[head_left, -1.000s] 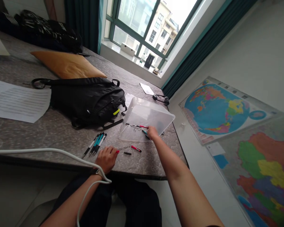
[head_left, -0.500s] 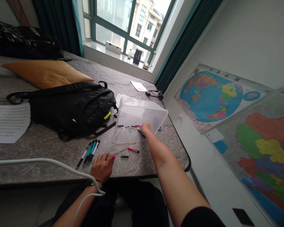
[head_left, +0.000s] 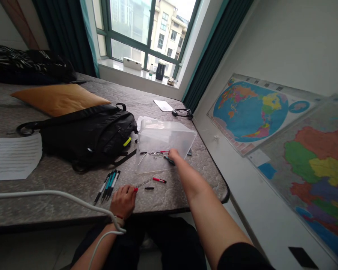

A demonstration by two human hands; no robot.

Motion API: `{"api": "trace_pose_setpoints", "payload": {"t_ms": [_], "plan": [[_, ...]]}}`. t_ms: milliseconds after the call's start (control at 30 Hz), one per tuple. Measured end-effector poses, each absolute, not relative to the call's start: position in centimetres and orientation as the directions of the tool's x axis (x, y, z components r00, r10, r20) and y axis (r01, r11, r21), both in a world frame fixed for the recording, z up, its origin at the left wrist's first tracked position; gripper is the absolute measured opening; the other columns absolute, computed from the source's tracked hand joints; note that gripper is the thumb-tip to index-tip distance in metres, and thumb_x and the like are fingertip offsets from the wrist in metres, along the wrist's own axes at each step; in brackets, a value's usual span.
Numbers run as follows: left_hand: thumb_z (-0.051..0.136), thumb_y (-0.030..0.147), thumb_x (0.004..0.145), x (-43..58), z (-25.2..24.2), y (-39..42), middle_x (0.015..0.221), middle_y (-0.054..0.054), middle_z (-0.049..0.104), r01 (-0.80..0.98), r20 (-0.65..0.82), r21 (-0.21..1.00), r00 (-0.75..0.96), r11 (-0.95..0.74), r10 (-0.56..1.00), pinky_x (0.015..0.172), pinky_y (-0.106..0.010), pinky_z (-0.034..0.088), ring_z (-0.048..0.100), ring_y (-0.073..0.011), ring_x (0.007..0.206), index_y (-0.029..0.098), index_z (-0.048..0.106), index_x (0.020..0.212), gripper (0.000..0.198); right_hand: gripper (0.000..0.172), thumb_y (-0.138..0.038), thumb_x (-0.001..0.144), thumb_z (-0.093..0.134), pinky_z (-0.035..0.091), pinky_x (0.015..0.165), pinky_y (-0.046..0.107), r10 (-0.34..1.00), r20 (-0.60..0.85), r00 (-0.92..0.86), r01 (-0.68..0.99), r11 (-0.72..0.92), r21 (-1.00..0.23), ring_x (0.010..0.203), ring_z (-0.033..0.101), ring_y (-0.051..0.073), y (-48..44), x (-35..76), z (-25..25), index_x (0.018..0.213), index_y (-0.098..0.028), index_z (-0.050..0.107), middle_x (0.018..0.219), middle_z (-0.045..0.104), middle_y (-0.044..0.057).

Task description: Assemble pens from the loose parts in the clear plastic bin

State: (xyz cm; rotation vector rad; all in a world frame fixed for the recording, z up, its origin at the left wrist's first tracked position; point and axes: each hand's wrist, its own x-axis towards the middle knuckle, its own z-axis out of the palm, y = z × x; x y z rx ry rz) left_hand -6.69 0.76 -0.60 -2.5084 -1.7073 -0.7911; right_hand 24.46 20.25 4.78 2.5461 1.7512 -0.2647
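Note:
My left hand (head_left: pixel 123 201) rests on the near edge of the table with its fingers curled. A small red piece (head_left: pixel 135 189) shows at its fingertips; the rest of it is hidden. My right hand (head_left: pixel 173 154) reaches into a clear plastic box (head_left: pixel 183 137), its fingers closed and what they hold hidden. Inside the box lie a dark green pen (head_left: pixel 169 160), a red pen (head_left: pixel 163 151) and several thin small items. In front of the box are a red and black pen (head_left: pixel 159 180) and a short black piece (head_left: pixel 149 188). Several pens (head_left: pixel 110 184) lie side by side left of my left hand.
A black backpack (head_left: pixel 87 137) and an orange cushion (head_left: pixel 64 98) lie left of the box. A printed sheet (head_left: pixel 14 157) is at the far left. A white cable (head_left: pixel 59 193) crosses in front, over my left wrist. Black-framed glasses (head_left: pixel 182 112) lie near the far corner.
The camera view has shifted slightly. My right hand has moved a little within the box, and more of the dark green pen shows below it. My left hand stays by the red piece.

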Motion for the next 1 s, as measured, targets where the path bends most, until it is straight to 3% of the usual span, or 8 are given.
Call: {"api": "trace_pose_setpoints", "payload": {"t_ms": [167,500,567,667,833,1000], "plan": [[0.043,0.034,0.097,-6.7,-0.8,0.8,0.096,-0.006,0.064,0.88,0.397,0.258,0.28,-0.399,0.874,0.076,-0.035,0.036,0.054,-0.0229,0.091,0.022,0.065,0.093,0.025,0.025,-0.011,0.074,0.071,0.048,0.082,0.027,0.932,-0.158,0.327,0.92,-0.352,-0.173,0.093,0.067,0.025,19.8,23.9,4.5,0.099,-0.009,0.073,0.102,0.071,0.019],[0.04,0.033,0.098,-6.7,-0.8,0.7,0.099,-0.005,0.065,0.882,0.39,0.24,0.295,-0.405,0.872,0.077,-0.034,0.037,0.054,-0.0227,0.092,0.023,0.065,0.096,0.026,0.028,-0.016,0.089,0.047,0.047,0.088,0.024,0.919,0.157,0.362,0.832,-0.242,-0.5,0.097,0.064,0.016,11.7,19.9,5.7,0.108,-0.014,0.068,0.104,0.07,0.009],[0.041,0.034,0.097,-6.7,-0.7,0.7,0.099,-0.006,0.065,0.883,0.385,0.237,0.297,-0.404,0.874,0.076,-0.034,0.037,0.055,-0.0224,0.092,0.023,0.065,0.097,0.026,0.023,-0.017,0.086,0.051,0.05,0.08,0.025,0.885,0.254,0.389,0.656,-0.073,-0.751,0.085,0.065,0.016,7.5,16.6,4.2,0.1,-0.015,0.069,0.096,0.07,0.007],[0.04,0.034,0.097,-6.6,-0.5,0.6,0.098,-0.006,0.065,0.893,0.372,0.228,0.288,-0.387,0.883,0.075,-0.033,0.037,0.055,-0.0225,0.091,0.023,0.064,0.096,0.027,0.016,-0.025,0.084,0.058,0.052,0.071,0.025,0.908,0.233,0.349,0.393,0.084,-0.916,0.079,0.065,0.016,1.8,10.8,1.5,0.093,-0.019,0.07,0.087,0.069,0.004],[0.041,0.033,0.096,-6.4,-0.2,0.5,0.095,-0.006,0.065,0.903,0.356,0.219,0.279,-0.37,0.892,0.074,-0.032,0.037,0.055,-0.0223,0.089,0.023,0.065,0.095,0.026,0.019,-0.035,0.084,0.063,0.053,0.067,0.026,0.918,0.121,0.378,0.142,0.072,-0.987,0.082,0.065,0.018,-1.7,5.2,-0.9,0.09,-0.02,0.071,0.088,0.069,0.005],[0.04,0.034,0.096,-6.1,0.0,0.5,0.094,-0.006,0.065,0.913,0.349,0.19,0.28,-0.36,0.894,0.073,-0.032,0.036,0.055,-0.0225,0.088,0.022,0.065,0.093,0.028,0.03,-0.046,0.078,0.068,0.055,0.06,0.028,0.928,-0.044,0.37,-0.117,0.0,-0.993,0.073,0.067,0.019,-0.8,5.6,-1.1,0.09,-0.018,0.068,0.079,0.069,0.004]]}}
